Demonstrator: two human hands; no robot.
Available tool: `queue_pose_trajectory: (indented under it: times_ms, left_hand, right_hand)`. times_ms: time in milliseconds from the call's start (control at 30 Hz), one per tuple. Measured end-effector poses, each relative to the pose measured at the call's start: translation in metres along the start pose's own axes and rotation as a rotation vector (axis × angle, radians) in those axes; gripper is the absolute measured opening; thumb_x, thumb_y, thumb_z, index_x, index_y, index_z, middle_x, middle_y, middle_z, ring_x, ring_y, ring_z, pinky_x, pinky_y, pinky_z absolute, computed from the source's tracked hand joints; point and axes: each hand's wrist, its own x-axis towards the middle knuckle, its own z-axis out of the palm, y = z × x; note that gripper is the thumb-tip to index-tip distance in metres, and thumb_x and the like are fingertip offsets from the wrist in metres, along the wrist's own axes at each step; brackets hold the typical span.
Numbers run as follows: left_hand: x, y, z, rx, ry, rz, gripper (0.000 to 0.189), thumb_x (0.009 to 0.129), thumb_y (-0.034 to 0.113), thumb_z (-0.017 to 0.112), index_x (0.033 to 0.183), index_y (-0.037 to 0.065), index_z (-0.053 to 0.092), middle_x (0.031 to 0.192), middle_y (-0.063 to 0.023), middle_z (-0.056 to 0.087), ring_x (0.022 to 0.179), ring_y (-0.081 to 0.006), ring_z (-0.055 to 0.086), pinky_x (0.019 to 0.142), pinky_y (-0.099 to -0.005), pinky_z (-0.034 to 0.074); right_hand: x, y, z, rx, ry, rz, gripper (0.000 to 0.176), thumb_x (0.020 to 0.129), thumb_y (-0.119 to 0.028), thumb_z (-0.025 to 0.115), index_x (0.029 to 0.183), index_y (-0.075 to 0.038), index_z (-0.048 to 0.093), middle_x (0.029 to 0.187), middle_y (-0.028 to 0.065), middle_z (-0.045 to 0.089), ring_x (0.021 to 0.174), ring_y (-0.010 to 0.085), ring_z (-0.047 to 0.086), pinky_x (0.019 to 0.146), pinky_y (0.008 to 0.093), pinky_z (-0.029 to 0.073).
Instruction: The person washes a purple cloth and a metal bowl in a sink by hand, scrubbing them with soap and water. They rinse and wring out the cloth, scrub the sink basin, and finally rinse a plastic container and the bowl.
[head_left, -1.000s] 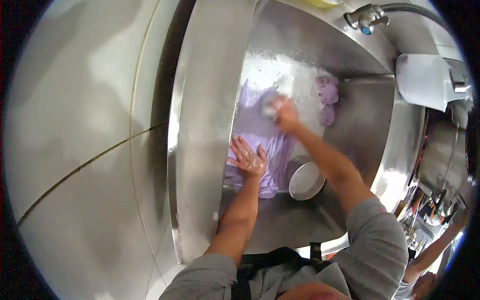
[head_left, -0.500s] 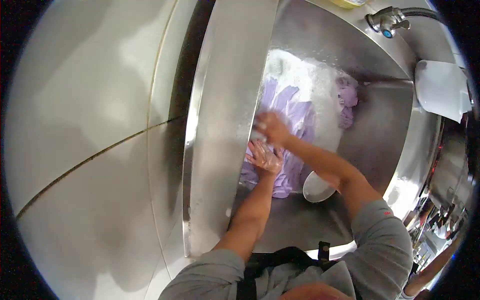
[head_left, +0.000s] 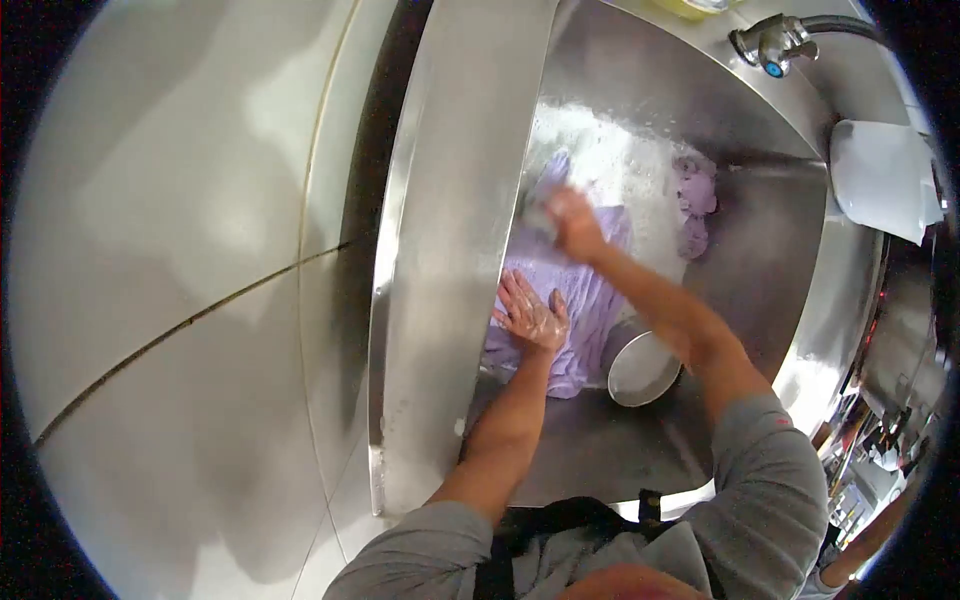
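A wet lavender cloth [head_left: 590,310] lies spread over the bottom of a steel sink [head_left: 755,260], with whitish suds around its far end. My left hand [head_left: 532,315], wet and sudsy, rests flat on the cloth with its fingers spread. Farther up the same cloth is my right hand [head_left: 575,225], blurred by motion, its fingers curled over a pale greyish thing that is too smeared to name. A second, bunched purple cloth [head_left: 697,195] sits against the sink's right side. Beneath my right forearm a round whitish bowl [head_left: 643,370] stands tilted in the sink.
A tap [head_left: 775,48] with a blue-marked knob is mounted at the far right rim. A white plastic container [head_left: 882,178] stands on the right ledge, and a yellow tub [head_left: 692,8] at the top edge. A tiled wall [head_left: 180,300] fills the left. Another person's arm [head_left: 872,535] shows at lower right.
My right hand has moved up the cloth, away from my left hand, with the pale thing under it. My left hand stays in place. The bowl has shifted slightly right.
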Motion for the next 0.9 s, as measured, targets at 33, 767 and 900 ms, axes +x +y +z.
queue_pose_trajectory:
  times_ms: [33, 767, 900]
  left_hand:
    - [0.004, 0.004, -0.001, -0.007, 0.007, -0.004, 0.074, 0.089, 0.046, 0.04, 0.137, -0.01, 0.032, 0.149, -0.024, 0.023, 0.14, -0.0401, 0.013, 0.109, -0.0587, -0.002]
    - [0.073, 0.058, 0.023, -0.006, -0.004, -0.129, 0.073, 0.088, 0.044, 0.046, 0.142, 0.0, 0.027, 0.148, -0.0143, 0.029, 0.137, -0.0357, 0.024, 0.107, -0.0622, 0.01]
    - [0.202, 0.079, 0.009, -0.097, -0.092, 0.423, 0.064, 0.083, 0.029, 0.055, 0.139, 0.003, 0.036, 0.136, -0.0166, 0.043, 0.129, -0.0323, 0.037, 0.106, -0.0541, 0.025]
  right_hand:
    - [0.007, 0.0, -0.006, 0.039, 0.022, -0.048, 0.052, 0.065, -0.014, 0.07, 0.115, -0.012, 0.058, 0.129, 0.0169, 0.047, 0.121, 0.0345, 0.043, 0.101, 0.0476, 0.036]
    - [-0.034, 0.033, -0.064, -0.189, 0.191, 0.57, 0.051, 0.073, -0.014, 0.063, 0.123, -0.01, 0.052, 0.135, 0.0191, 0.04, 0.124, 0.0379, 0.039, 0.105, 0.0428, 0.033]
    - [-0.081, 0.022, -0.063, -0.15, -0.037, 0.493, 0.055, 0.076, -0.015, 0.061, 0.129, -0.011, 0.047, 0.137, 0.0218, 0.038, 0.126, 0.0401, 0.036, 0.105, 0.0476, 0.032]
